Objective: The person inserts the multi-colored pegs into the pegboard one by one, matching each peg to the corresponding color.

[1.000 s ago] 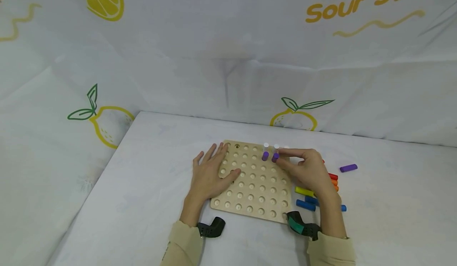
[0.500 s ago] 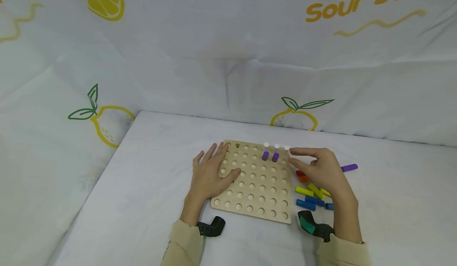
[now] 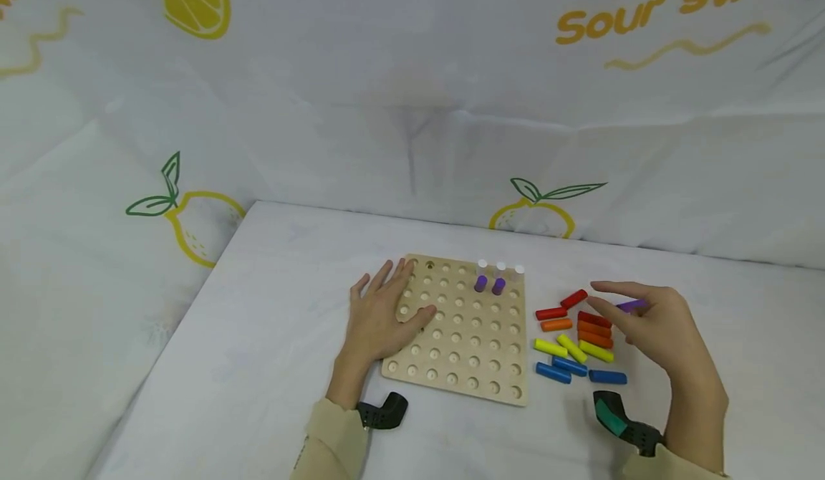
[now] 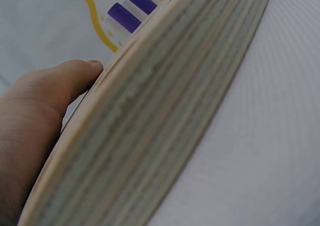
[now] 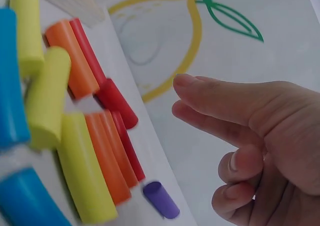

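Observation:
My left hand (image 3: 380,319) lies with spread fingers on the left side of a light wooden pegboard (image 3: 445,383), thumb over its holes. The left wrist view shows the thumb against the board's thick edge (image 4: 150,110). Two purple pegs (image 3: 480,284) stand in the board, just in front of white pegs (image 3: 500,269) along the far edge. To the right of the board, my right hand (image 3: 664,326) hovers near a loose purple peg (image 3: 631,306), partly covering it. Thumb and forefinger are apart with nothing between them; in the right wrist view that purple peg (image 5: 161,200) lies below the fingertips.
Loose pegs lie between board and right hand: red (image 3: 551,314), orange (image 3: 556,325), yellow (image 3: 596,352) and blue (image 3: 608,377). A white cloth (image 3: 258,365) covers the table. Behind it hangs a lemon-printed backdrop (image 3: 361,143). Black wrist devices (image 3: 387,411) sit beside both forearms.
My right hand has let go of a purple peg upright in the board and moved right, past the loose pegs, to the lying purple peg. The left hand has stayed put.

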Tool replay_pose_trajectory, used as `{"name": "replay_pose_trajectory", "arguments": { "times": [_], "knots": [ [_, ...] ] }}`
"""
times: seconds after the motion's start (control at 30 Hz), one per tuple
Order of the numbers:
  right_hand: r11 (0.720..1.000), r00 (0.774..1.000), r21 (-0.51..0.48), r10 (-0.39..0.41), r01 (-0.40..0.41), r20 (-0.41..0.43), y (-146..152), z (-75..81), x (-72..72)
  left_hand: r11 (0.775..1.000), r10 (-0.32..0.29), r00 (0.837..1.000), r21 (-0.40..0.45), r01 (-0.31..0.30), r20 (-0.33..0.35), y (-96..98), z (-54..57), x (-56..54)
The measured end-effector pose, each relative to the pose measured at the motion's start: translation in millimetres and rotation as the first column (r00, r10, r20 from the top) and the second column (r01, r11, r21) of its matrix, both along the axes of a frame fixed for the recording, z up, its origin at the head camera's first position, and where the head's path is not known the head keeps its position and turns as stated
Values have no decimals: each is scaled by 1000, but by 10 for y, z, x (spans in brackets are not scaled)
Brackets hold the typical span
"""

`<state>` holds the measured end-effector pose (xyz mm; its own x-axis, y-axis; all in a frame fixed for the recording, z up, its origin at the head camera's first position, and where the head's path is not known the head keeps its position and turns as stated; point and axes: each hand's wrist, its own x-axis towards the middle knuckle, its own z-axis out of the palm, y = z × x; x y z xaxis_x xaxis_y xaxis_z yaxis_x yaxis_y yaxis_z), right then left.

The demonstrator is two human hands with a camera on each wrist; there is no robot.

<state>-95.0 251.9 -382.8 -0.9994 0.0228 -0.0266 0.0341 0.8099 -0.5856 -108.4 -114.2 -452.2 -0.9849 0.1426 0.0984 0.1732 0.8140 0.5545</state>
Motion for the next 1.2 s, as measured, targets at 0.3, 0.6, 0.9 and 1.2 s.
{"name": "replay_pose_trajectory", "arguments": {
  "times": [0.3,0.6,0.9,1.2],
  "knots": [
    [994,994,51,-103,102,28,356,-108,73,1000,1,1000,-6,-1,-21,1,-15,1],
    [991,992,60,-124,122,25,464,-211,66,1000,-3,1000,-6,3,-21,1,-31,1],
    [991,993,108,-88,79,79,446,-343,-8,1000,-4,1000,-7,4,-21,11,-14,0],
    [990,994,116,-92,85,62,411,-365,-26,1000,2,1000,-1,-2,-22,5,-22,-7]
  ]
}}
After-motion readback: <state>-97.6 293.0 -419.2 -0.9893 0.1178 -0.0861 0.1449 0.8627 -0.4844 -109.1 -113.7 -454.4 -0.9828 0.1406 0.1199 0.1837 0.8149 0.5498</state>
